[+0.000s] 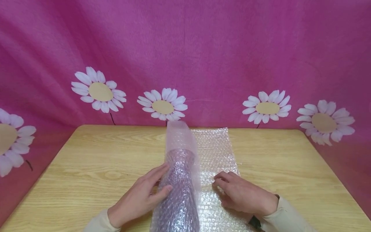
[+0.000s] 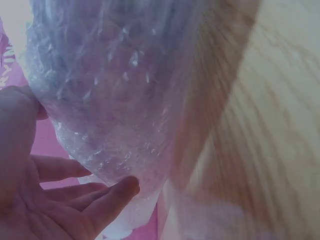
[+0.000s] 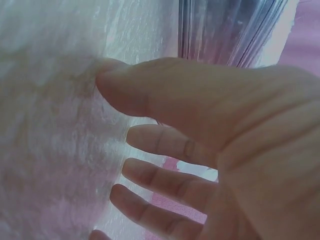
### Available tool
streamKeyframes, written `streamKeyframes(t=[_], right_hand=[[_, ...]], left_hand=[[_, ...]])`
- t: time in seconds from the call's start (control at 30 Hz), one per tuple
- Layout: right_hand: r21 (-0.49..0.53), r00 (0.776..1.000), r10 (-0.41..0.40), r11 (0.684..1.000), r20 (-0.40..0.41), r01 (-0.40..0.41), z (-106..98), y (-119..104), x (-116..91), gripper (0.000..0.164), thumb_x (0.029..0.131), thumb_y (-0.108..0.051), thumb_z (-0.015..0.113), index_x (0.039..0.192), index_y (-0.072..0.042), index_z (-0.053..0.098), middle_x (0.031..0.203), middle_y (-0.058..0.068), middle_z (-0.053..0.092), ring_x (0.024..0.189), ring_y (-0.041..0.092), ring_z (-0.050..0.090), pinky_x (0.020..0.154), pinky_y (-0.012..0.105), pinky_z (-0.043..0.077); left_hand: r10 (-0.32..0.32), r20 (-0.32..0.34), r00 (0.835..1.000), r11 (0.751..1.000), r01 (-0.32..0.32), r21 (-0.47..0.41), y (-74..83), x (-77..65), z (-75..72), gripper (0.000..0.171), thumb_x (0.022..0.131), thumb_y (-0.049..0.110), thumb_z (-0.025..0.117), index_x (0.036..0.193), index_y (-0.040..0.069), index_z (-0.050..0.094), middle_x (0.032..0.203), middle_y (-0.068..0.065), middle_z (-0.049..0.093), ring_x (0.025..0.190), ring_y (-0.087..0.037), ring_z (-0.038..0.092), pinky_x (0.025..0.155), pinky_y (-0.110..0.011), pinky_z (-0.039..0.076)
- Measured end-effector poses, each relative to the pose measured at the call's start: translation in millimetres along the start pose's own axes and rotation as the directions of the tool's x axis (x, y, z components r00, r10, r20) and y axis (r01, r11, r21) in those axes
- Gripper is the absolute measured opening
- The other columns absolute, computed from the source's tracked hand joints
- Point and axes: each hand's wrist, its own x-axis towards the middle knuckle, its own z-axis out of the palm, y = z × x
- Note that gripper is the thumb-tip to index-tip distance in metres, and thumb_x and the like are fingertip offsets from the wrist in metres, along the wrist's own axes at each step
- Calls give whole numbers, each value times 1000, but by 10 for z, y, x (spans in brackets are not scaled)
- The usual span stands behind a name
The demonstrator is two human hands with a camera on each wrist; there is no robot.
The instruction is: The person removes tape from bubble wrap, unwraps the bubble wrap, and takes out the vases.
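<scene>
A bundle rolled in bubble wrap [image 1: 178, 180] lies lengthwise on the table, with something purplish showing through its layers. Its far end is a looser, paler sleeve of wrap. To its right a flat strip of clear bubble wrap [image 1: 215, 149] extends over the tabletop. My left hand [image 1: 142, 196] rests on the bundle's left side, fingers and thumb spread apart. In the left wrist view, its fingertips touch the bundle [image 2: 107, 100]. My right hand [image 1: 246, 195] lies over the flat strip, fingers loosely bent. The right wrist view shows its thumb and fingertips at the strip [image 3: 45, 125].
The wooden table [image 1: 116, 145] carries the wrap and ends at its back edge just past the strip. A magenta curtain [image 1: 208, 58] printed with large white daisies hangs behind and along both sides.
</scene>
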Motion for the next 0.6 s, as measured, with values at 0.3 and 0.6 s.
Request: streamKeyframes(t=[0.3, 0.6], right_hand=[[-11, 1000, -19, 1000, -16, 19, 1, -12, -8, 33, 92, -15, 75, 124, -9, 67, 127, 2, 64, 113, 17, 60, 99, 34, 59], [-25, 998, -43, 999, -45, 42, 5, -7, -11, 31, 91, -15, 76, 121, -10, 67, 124, 2, 65, 110, 17, 61, 97, 33, 59]], left_hand=[[-11, 24, 1000, 1000, 11, 8, 52, -23, 15, 70, 104, 54, 54, 161, 17, 37, 167, -2, 40, 148, -26, 48, 118, -51, 45], [-36, 29, 999, 999, 35, 14, 59, -20, 6, 71, 103, 54, 56, 161, 17, 37, 167, -2, 39, 147, -25, 49, 117, -52, 46]])
